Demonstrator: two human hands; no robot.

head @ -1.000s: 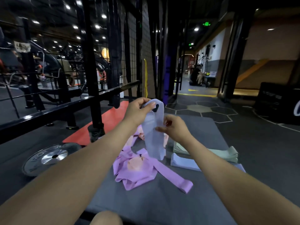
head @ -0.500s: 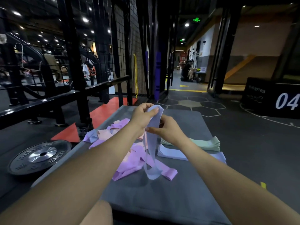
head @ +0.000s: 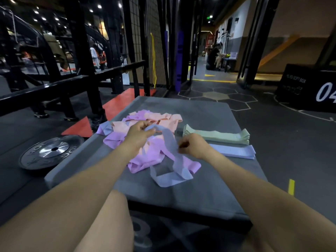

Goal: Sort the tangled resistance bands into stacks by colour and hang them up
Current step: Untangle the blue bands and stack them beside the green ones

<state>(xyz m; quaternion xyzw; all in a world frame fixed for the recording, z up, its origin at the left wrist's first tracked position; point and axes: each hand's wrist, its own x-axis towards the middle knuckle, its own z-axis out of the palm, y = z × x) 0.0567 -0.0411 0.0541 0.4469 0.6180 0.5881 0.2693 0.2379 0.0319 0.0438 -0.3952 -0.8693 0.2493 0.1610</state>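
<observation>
Blue band (head: 170, 142): lowered since a moment ago, tail now pooled on the surface (head: 209, 193), mid-frame.
Left hand (head: 139, 133): pinching its upper end.
Right hand (head: 192, 145): gripping its middle.

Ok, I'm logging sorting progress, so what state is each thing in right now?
blue band: held by both hands, lower loop trailing on the mat
left hand: grips one end of the band
right hand: pinches the band midway
tangled pile: pink, purple and peach bands, unsorted
green stack: folded flat
blue stack: folded flat, beside the green
grey mat: lying flat under everything
</observation>
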